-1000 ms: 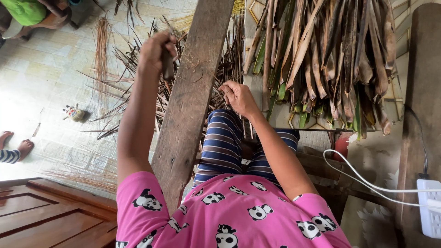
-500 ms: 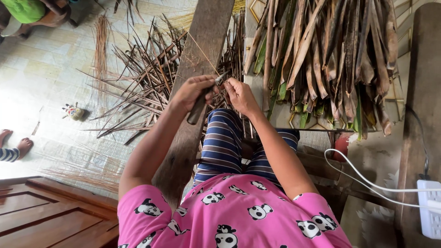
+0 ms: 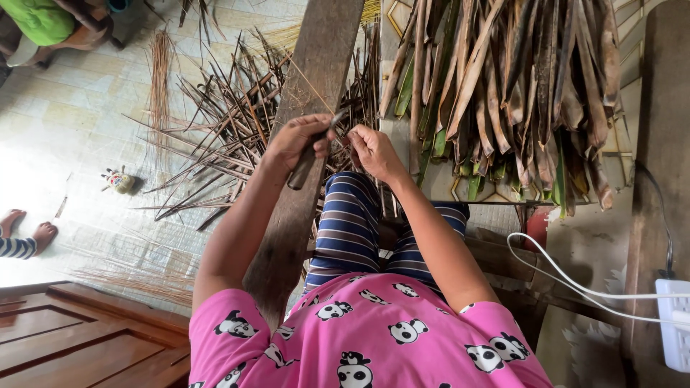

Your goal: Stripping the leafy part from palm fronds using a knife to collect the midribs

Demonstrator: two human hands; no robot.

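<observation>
Dry, thin leaf strip, light and springy by its look, is pinched by the right hand over the plank while the left hand grips a knife.

Left grip and right grip clenched, close together, forearms converging.

1. There is a single view, from a camera worn on the person's head.
2. It looks steeply down along the body, past the pink shirt at the bottom edge to the striped lap.
3. It sits close: both forearms fill the centre, meeting over a wooden plank.
4. Farther off, the tiled floor fills the upper left.
</observation>
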